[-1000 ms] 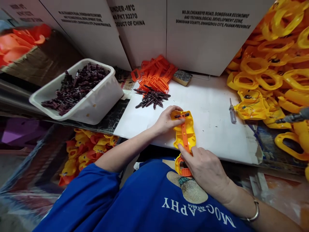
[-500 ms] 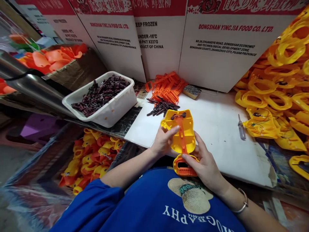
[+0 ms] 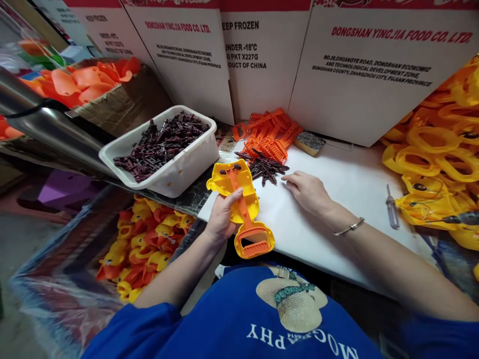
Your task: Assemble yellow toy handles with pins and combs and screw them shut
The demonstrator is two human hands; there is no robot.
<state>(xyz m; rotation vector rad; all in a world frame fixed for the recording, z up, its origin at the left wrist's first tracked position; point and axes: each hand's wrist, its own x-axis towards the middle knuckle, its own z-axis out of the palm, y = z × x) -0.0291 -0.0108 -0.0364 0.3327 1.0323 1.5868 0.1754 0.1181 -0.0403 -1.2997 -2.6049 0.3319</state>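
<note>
Yellow toy shell [image 3: 246, 178] and orange handle [image 3: 245, 214], lying one inside the other, are gripped in the person's left hand [image 3: 220, 218], over the left edge of the white board [image 3: 295, 237]. The right hand [image 3: 309, 192] reaches over the board, fingers bent, just beside the pile of dark pins [image 3: 265, 169]; from here I can't tell whether its fingertips pinch anything.
</note>
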